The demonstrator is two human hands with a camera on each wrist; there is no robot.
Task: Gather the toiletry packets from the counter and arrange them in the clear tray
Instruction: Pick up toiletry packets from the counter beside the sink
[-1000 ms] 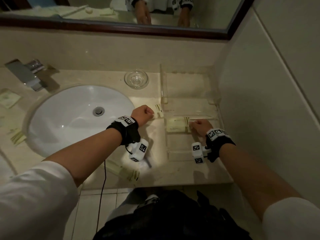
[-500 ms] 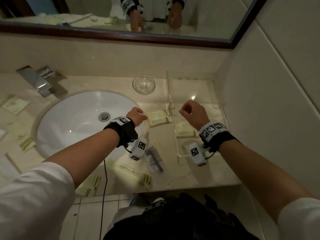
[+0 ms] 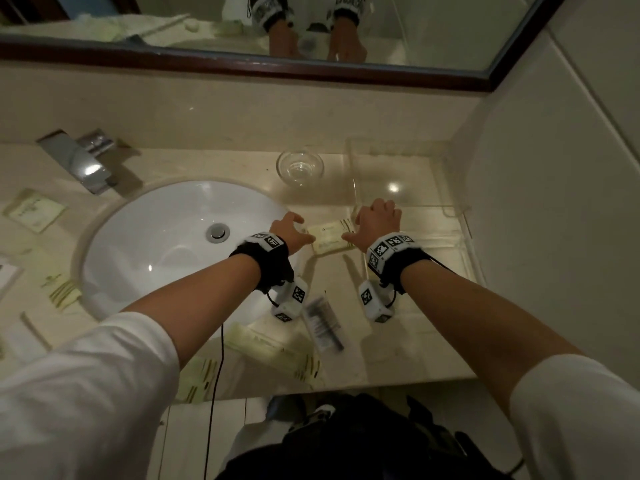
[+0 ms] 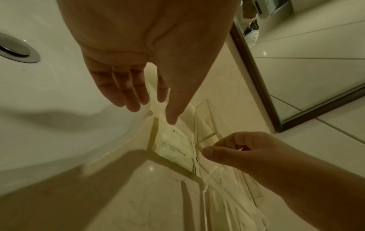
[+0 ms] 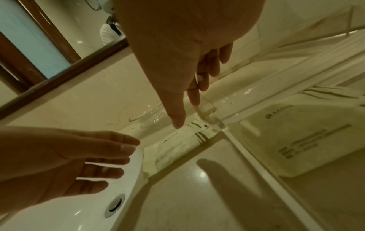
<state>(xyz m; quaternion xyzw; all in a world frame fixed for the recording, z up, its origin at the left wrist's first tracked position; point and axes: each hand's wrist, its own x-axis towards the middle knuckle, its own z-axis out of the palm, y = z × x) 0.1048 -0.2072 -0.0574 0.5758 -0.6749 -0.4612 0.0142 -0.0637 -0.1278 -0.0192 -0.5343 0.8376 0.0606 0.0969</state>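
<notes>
A cream toiletry packet (image 3: 329,237) (image 4: 173,150) (image 5: 177,150) lies on the counter between the sink and the clear tray (image 3: 453,216) (image 5: 248,150). My right hand (image 3: 375,223) (image 4: 215,148) has its thumb tip on the packet's striped end, fingers curled behind it at the tray's corner. My left hand (image 3: 291,232) (image 5: 110,154) hovers at the packet's other end, fingers straight and holding nothing. Another packet (image 5: 296,140) lies inside the tray. Several more packets (image 3: 273,351) sit along the counter's front edge, and others (image 3: 34,209) lie left of the sink.
The white sink (image 3: 166,244) fills the counter's middle, with a chrome tap (image 3: 83,161) behind it. A small glass dish (image 3: 299,166) stands just left of the tray. A dark-printed sachet (image 3: 322,323) lies near the front edge. A wall closes the right side.
My left hand has let go of the packet and straightened its fingers. My right hand came down from above the tray to the packet's striped end.
</notes>
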